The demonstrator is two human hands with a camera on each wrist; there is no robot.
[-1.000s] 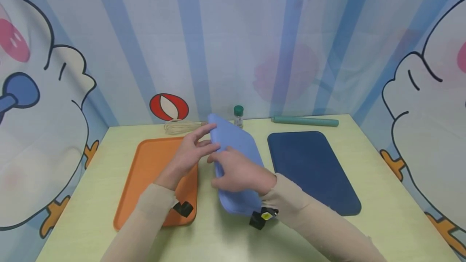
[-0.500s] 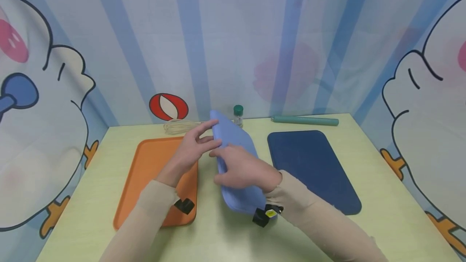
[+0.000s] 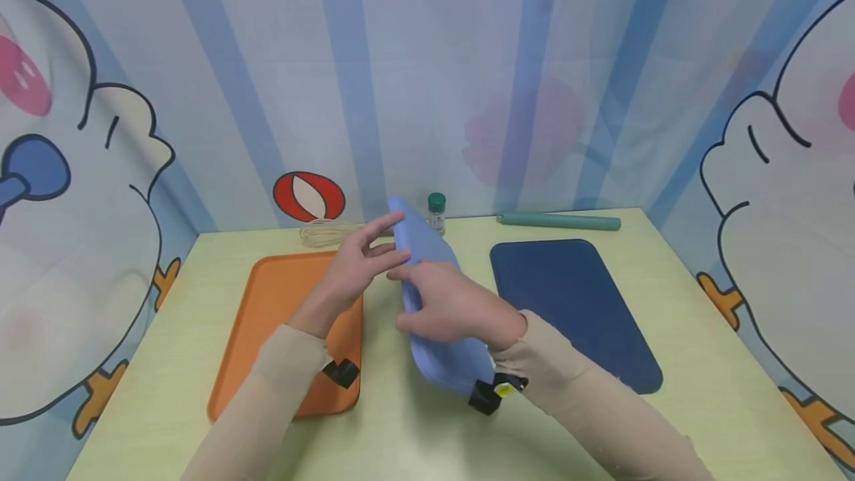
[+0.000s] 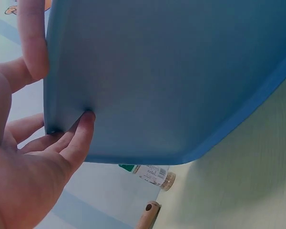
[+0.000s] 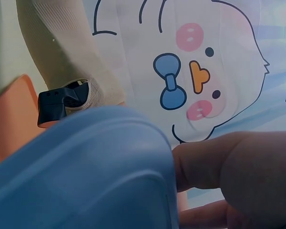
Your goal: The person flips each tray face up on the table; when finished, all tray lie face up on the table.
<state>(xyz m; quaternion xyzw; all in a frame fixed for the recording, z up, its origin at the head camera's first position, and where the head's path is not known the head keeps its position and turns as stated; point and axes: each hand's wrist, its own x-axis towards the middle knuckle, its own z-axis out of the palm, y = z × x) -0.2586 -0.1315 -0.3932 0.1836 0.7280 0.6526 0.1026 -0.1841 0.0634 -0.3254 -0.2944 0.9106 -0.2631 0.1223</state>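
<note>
The light blue tray is positioned between both hands, in the middle of the work area. It stands steeply tilted on its long side, one broad face turned toward the right sleeve. Whether its lower edge contacts the surface cannot be determined.

The left grip is at the far end of the tray's raised left edge. Its state: pinching the tray. In the left wrist view, one digit bears on the rim and the bent fingers contact the tray near its corner.

The right grip is on the same edge, nearer the person and just beside the left grip. Its state: holding the tray by the rim. The hand lies across the visible broad face; its digits reach the edge, as the right wrist view confirms.

The orange tray lies flat on the surface to the left, partly beneath the left forearm. The dark blue tray lies flat to the right, apart from the raised tray.

Along the rear of the surface, from left to right: a whisk, lying, partly hidden by the left hand; a green-capped bottle, upright, just behind the raised tray; and a green rod, lying lengthwise.
</note>
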